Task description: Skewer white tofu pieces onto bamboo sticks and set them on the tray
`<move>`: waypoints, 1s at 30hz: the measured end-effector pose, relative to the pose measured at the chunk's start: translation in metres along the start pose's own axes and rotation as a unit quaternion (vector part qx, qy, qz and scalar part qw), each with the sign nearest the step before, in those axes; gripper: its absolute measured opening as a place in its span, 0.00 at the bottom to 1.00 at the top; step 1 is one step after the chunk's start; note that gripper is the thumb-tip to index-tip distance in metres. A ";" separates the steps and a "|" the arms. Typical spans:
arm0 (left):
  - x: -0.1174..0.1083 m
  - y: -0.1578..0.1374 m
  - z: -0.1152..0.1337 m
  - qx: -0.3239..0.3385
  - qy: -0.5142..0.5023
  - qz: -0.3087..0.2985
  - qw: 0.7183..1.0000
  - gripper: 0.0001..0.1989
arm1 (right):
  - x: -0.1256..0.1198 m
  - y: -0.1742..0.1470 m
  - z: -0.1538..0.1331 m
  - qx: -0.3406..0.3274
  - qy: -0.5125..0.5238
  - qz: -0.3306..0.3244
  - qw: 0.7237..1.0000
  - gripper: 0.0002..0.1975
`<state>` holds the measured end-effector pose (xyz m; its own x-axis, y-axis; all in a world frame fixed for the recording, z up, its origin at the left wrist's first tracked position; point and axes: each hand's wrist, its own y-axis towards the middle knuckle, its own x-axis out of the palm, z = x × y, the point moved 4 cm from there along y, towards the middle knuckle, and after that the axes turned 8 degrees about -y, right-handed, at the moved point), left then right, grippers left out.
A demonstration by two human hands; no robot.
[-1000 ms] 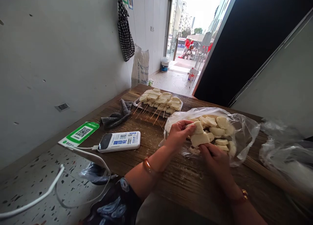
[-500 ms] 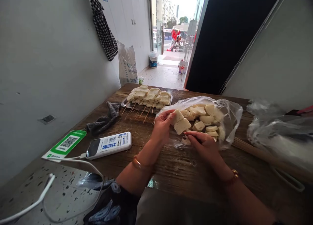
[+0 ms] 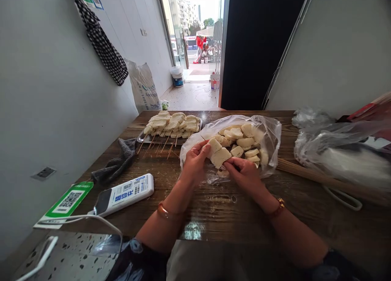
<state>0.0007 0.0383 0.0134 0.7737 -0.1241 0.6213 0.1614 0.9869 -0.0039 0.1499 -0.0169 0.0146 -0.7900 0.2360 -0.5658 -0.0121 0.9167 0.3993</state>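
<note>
My left hand (image 3: 197,161) is closed on two pale steamed bun slices (image 3: 220,156), one lapping the other, thumb in front. A thin pointed tip, like a skewer's, shows just above its fingers. My right hand (image 3: 246,175) pinches the lower right corner of the nearer slice; whether a stick is also between its fingers is hidden. Right behind both hands, a clear plastic bag (image 3: 270,130) lies spread open with several loose bun pieces (image 3: 246,142) inside. Skewered slices (image 3: 171,124) are piled on a metal tray (image 3: 141,137) to the left, sticks pointing towards me.
On the left lie a dark grey cloth (image 3: 117,161), a white power bank (image 3: 131,193) with a cable, and a green QR card (image 3: 69,201). To the right are a bundle of thin sticks (image 3: 302,171) and crumpled plastic bags (image 3: 332,146). A wall borders the table's left side.
My right hand has come up to the slices and now grips their lower right corner; before, it was slightly apart below them. The view has turned a little to the right.
</note>
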 end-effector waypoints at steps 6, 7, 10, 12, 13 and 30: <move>-0.012 0.008 0.008 0.040 0.059 0.002 0.997 0.25 | -0.033 0.000 0.016 0.069 -0.001 0.126 0.990 0.12; -0.015 0.010 0.009 0.055 0.087 0.002 0.995 0.24 | -0.038 -0.001 0.019 0.085 0.010 0.150 0.985 0.13; -0.022 0.014 0.008 0.102 0.203 -0.001 0.974 0.18 | -0.049 -0.001 0.026 0.108 0.049 0.197 0.973 0.13; -0.022 0.015 0.007 0.139 0.319 -0.012 0.937 0.14 | -0.051 0.000 0.027 0.107 0.063 0.205 0.971 0.13; -0.020 0.015 0.006 0.160 0.380 -0.019 0.911 0.11 | -0.051 0.001 0.027 0.104 0.064 0.206 0.971 0.13; 0.057 -0.011 -0.036 0.229 0.686 -0.266 0.637 0.15 | -0.059 0.010 0.027 0.059 0.038 0.232 0.970 0.14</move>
<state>0.0652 0.0169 0.0213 0.5428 -0.1165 -0.8317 0.6716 0.6548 0.3466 0.2124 -0.0127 0.0327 -0.7368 0.6112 -0.2892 0.4211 0.7494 0.5110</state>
